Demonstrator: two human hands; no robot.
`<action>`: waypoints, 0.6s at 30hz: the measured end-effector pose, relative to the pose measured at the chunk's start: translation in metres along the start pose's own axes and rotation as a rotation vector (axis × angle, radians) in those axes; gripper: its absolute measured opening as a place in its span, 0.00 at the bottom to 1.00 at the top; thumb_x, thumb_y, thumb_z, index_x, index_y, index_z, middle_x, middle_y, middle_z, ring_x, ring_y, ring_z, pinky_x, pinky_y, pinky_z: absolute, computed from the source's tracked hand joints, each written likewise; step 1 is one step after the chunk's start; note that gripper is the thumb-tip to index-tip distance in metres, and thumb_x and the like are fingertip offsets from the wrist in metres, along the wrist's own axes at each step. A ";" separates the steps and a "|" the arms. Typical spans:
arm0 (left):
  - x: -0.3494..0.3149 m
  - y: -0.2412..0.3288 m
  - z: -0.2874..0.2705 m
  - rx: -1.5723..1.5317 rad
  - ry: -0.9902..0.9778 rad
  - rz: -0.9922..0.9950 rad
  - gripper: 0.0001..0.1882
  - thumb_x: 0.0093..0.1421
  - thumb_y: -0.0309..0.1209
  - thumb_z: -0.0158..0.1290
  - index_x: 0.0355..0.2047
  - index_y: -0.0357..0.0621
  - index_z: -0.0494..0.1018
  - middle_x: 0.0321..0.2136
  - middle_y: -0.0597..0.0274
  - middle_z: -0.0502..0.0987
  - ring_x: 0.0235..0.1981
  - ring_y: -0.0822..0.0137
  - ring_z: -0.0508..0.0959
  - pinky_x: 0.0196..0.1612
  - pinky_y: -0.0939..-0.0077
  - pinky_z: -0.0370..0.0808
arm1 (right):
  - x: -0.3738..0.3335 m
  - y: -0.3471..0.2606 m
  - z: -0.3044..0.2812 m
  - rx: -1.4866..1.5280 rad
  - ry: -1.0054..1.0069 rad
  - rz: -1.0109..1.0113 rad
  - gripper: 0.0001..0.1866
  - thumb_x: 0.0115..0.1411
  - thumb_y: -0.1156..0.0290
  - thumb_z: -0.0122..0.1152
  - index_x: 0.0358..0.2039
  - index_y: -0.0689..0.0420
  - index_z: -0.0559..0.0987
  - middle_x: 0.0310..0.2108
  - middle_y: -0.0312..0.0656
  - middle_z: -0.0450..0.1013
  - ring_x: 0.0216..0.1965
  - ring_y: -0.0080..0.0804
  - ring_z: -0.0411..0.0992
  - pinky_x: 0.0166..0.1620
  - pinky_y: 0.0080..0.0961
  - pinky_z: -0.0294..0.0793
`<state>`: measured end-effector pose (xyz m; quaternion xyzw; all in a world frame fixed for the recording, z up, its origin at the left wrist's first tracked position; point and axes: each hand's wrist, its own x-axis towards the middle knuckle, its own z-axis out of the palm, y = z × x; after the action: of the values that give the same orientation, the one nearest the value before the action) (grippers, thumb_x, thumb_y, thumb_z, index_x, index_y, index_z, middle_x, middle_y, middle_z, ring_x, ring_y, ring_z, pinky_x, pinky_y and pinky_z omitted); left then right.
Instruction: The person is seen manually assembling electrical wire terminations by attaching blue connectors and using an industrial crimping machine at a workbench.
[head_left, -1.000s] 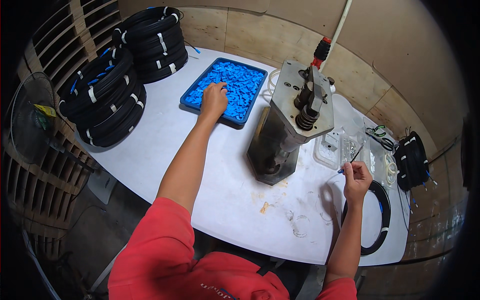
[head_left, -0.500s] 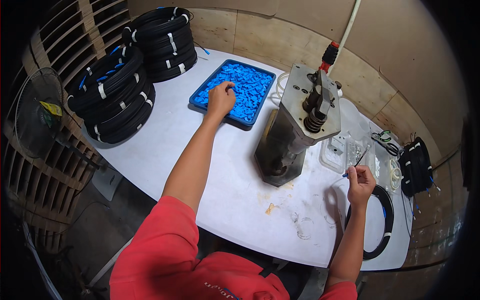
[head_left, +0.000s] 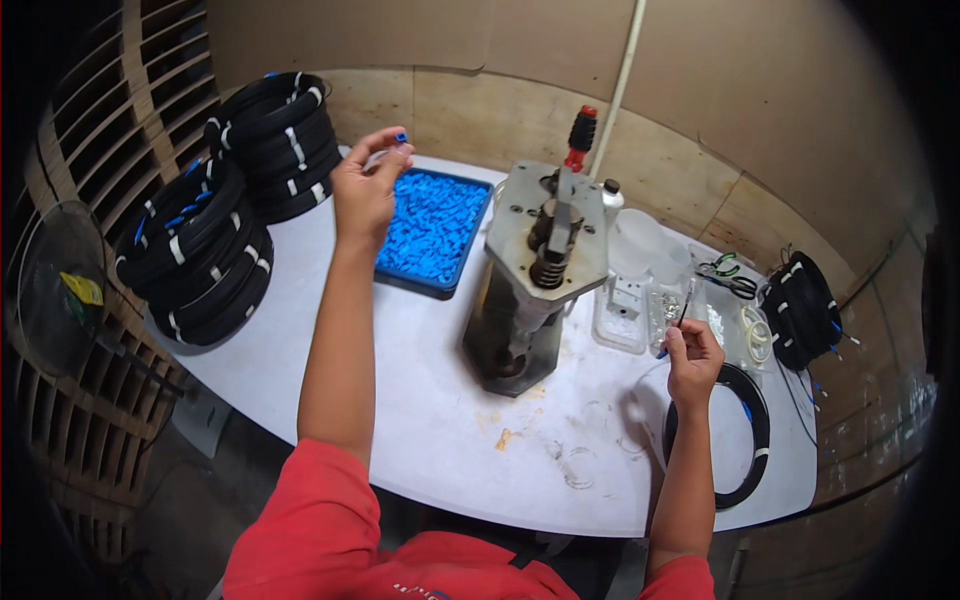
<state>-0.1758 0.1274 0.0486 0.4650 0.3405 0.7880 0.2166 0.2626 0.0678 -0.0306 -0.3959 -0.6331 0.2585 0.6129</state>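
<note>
A: Left hand?
B: The left hand point(head_left: 368, 195) is pinching a blue piece point(head_left: 401, 138) between thumb and fingers, holding it up near the far end of the dark tray point(head_left: 420, 286), where loose blue pieces point(head_left: 430, 225) are lying heaped.
A: Right?
B: The right hand point(head_left: 694, 360) is gripping a thin black cable point(head_left: 684, 312), tip pointing up. A black coil point(head_left: 761, 425) is lying close by; a metal machine point(head_left: 528, 262) is standing between both hands.
</note>
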 end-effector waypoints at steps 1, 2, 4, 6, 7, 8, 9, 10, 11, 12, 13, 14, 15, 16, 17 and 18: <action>-0.002 0.023 0.007 -0.027 -0.002 0.074 0.11 0.61 0.22 0.56 0.45 0.37 0.76 0.31 0.64 0.77 0.32 0.74 0.77 0.38 0.82 0.76 | 0.004 -0.004 -0.002 0.004 0.011 -0.011 0.05 0.59 0.77 0.62 0.36 0.63 0.76 0.26 0.35 0.74 0.26 0.18 0.72 0.33 0.15 0.70; -0.005 0.045 0.016 -0.012 -0.047 0.119 0.11 0.61 0.22 0.56 0.45 0.37 0.76 0.30 0.63 0.78 0.32 0.73 0.78 0.38 0.82 0.76 | 0.010 -0.011 -0.005 0.016 0.013 -0.023 0.05 0.59 0.76 0.62 0.34 0.62 0.76 0.25 0.34 0.73 0.25 0.18 0.71 0.31 0.15 0.70; -0.018 0.080 0.039 -0.004 -0.106 0.164 0.11 0.61 0.23 0.56 0.45 0.37 0.76 0.29 0.62 0.78 0.32 0.73 0.78 0.38 0.81 0.76 | 0.020 -0.023 -0.010 0.017 0.021 -0.051 0.05 0.60 0.75 0.63 0.30 0.61 0.76 0.23 0.32 0.73 0.23 0.16 0.70 0.29 0.14 0.69; -0.033 0.107 0.065 0.011 -0.223 0.204 0.12 0.62 0.22 0.54 0.46 0.35 0.75 0.30 0.58 0.79 0.32 0.71 0.79 0.39 0.79 0.77 | 0.031 -0.029 -0.016 0.009 0.012 -0.055 0.05 0.60 0.75 0.62 0.30 0.61 0.76 0.23 0.32 0.73 0.23 0.16 0.70 0.28 0.14 0.69; -0.041 0.117 0.076 0.004 -0.238 0.211 0.12 0.62 0.22 0.54 0.46 0.35 0.75 0.30 0.58 0.79 0.32 0.71 0.79 0.39 0.79 0.77 | 0.036 -0.033 -0.020 0.003 -0.012 -0.051 0.05 0.60 0.75 0.62 0.29 0.61 0.76 0.22 0.32 0.73 0.23 0.16 0.70 0.28 0.14 0.69; -0.048 0.122 0.089 0.000 -0.262 0.228 0.12 0.62 0.21 0.53 0.46 0.34 0.75 0.32 0.55 0.80 0.33 0.70 0.80 0.39 0.78 0.78 | 0.041 -0.035 -0.023 -0.025 -0.016 -0.057 0.05 0.60 0.76 0.62 0.29 0.61 0.76 0.22 0.32 0.73 0.22 0.16 0.70 0.28 0.14 0.69; -0.056 0.128 0.100 -0.006 -0.280 0.248 0.12 0.62 0.21 0.52 0.46 0.33 0.75 0.34 0.53 0.80 0.34 0.69 0.80 0.40 0.76 0.78 | 0.047 -0.039 -0.027 -0.031 0.004 -0.063 0.05 0.60 0.76 0.62 0.29 0.61 0.76 0.22 0.32 0.73 0.22 0.16 0.70 0.28 0.14 0.69; -0.063 0.132 0.112 -0.070 -0.300 0.257 0.10 0.62 0.21 0.52 0.43 0.32 0.77 0.33 0.55 0.81 0.35 0.69 0.81 0.39 0.77 0.79 | 0.051 -0.043 -0.032 -0.016 -0.020 -0.055 0.05 0.59 0.76 0.62 0.28 0.61 0.76 0.21 0.32 0.73 0.22 0.15 0.70 0.28 0.14 0.68; -0.069 0.136 0.122 -0.130 -0.329 0.220 0.10 0.63 0.21 0.51 0.43 0.31 0.77 0.33 0.54 0.81 0.34 0.68 0.81 0.39 0.77 0.79 | 0.056 -0.046 -0.035 0.009 -0.048 -0.049 0.05 0.59 0.75 0.62 0.28 0.61 0.76 0.21 0.32 0.73 0.22 0.15 0.70 0.28 0.14 0.68; -0.076 0.138 0.132 -0.141 -0.354 0.192 0.10 0.63 0.21 0.52 0.43 0.31 0.76 0.33 0.54 0.80 0.34 0.68 0.81 0.39 0.77 0.79 | 0.060 -0.049 -0.038 0.034 -0.067 -0.035 0.06 0.59 0.75 0.63 0.27 0.61 0.76 0.21 0.32 0.73 0.22 0.15 0.69 0.28 0.14 0.68; -0.084 0.140 0.143 -0.152 -0.379 0.163 0.09 0.63 0.22 0.52 0.42 0.30 0.76 0.34 0.54 0.80 0.34 0.68 0.81 0.39 0.77 0.79 | 0.062 -0.053 -0.042 0.033 -0.095 -0.021 0.06 0.59 0.75 0.63 0.27 0.61 0.76 0.21 0.32 0.73 0.23 0.14 0.69 0.28 0.14 0.68; -0.092 0.136 0.156 -0.185 -0.384 0.134 0.08 0.63 0.22 0.52 0.41 0.31 0.77 0.33 0.54 0.80 0.35 0.68 0.81 0.39 0.78 0.79 | 0.064 -0.055 -0.049 0.036 -0.123 -0.022 0.06 0.58 0.76 0.63 0.27 0.61 0.76 0.21 0.32 0.74 0.23 0.14 0.69 0.28 0.14 0.68; -0.097 0.129 0.168 -0.206 -0.416 0.116 0.07 0.63 0.21 0.53 0.40 0.32 0.76 0.33 0.54 0.80 0.35 0.68 0.81 0.39 0.78 0.79 | 0.066 -0.057 -0.056 0.038 -0.151 -0.023 0.06 0.58 0.76 0.63 0.26 0.61 0.76 0.21 0.32 0.74 0.23 0.14 0.69 0.28 0.14 0.68; -0.103 0.121 0.180 -0.269 -0.445 0.087 0.07 0.63 0.21 0.53 0.41 0.33 0.76 0.34 0.54 0.80 0.36 0.68 0.81 0.39 0.77 0.79 | 0.067 -0.058 -0.063 0.029 -0.132 -0.024 0.06 0.58 0.76 0.63 0.26 0.61 0.76 0.21 0.32 0.74 0.23 0.14 0.69 0.28 0.14 0.68; -0.109 0.115 0.191 -0.327 -0.472 0.057 0.08 0.63 0.21 0.53 0.42 0.33 0.75 0.34 0.54 0.80 0.36 0.67 0.81 0.38 0.77 0.80 | 0.067 -0.058 -0.069 0.024 -0.165 -0.034 0.06 0.57 0.75 0.64 0.26 0.61 0.76 0.21 0.32 0.74 0.23 0.13 0.69 0.28 0.14 0.68; -0.116 0.113 0.203 -0.350 -0.467 0.014 0.10 0.62 0.21 0.53 0.44 0.34 0.74 0.35 0.54 0.80 0.36 0.67 0.81 0.38 0.77 0.80 | 0.067 -0.059 -0.073 0.018 -0.197 -0.043 0.06 0.57 0.75 0.64 0.26 0.61 0.76 0.22 0.32 0.74 0.23 0.13 0.68 0.28 0.14 0.68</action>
<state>0.0557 0.0433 0.1319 0.5916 0.1373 0.7080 0.3604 0.3281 0.0784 0.0642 -0.3493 -0.6963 0.2889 0.5565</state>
